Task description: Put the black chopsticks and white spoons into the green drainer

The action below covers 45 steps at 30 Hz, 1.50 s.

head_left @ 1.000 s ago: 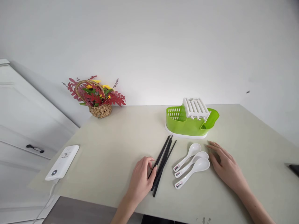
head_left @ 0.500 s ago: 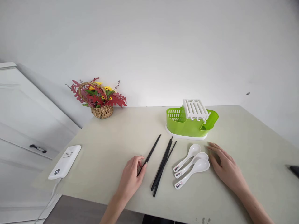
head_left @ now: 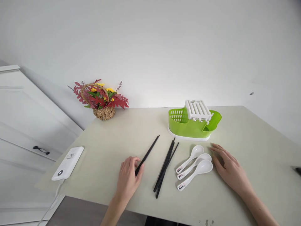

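Note:
Between the thumb and fingers of my left hand are black chopsticks, pressed close together and pointing away from me; how many is hard to make out. Several more black chopsticks lie in a loose bundle to their right. Three white spoons with printed handle ends rest side by side, partly overlapping. My right hand lies open on the table, fingers stretched just right of the spoon bowls and holding nothing. Behind them stands a green utensil holder with a slotted white top and a white base.
A wicker basket of artificial flowers stands at the back left of the table. A white power bank with a cable lies near the left edge. White cabinet doors are at the left. A dark object shows at the far right.
My left hand has shifted slightly left with the chopsticks, away from the bundle. My right hand stays in place beside the spoons. The view has turned slightly.

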Each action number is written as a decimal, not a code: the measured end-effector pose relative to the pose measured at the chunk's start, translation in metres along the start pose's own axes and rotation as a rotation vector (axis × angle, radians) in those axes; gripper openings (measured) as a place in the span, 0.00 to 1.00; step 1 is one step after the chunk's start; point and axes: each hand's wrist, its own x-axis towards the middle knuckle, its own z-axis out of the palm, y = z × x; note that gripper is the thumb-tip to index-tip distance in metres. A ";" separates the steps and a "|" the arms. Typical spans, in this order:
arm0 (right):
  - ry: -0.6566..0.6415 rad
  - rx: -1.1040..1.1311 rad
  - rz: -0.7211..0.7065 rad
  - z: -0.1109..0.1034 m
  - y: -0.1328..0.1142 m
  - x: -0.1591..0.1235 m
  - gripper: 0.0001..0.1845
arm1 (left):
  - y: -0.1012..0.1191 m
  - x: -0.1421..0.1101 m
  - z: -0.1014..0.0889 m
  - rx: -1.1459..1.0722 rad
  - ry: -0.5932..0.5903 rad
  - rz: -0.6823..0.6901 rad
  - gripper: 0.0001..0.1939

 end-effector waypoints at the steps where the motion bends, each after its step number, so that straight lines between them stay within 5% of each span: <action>1: 0.000 -0.001 -0.002 0.000 0.000 0.000 0.21 | 0.000 0.000 0.000 0.003 0.000 -0.001 0.11; 45: 0.002 -0.002 0.006 0.000 0.002 -0.001 0.22 | -0.001 -0.005 0.000 -0.064 -0.097 0.062 0.10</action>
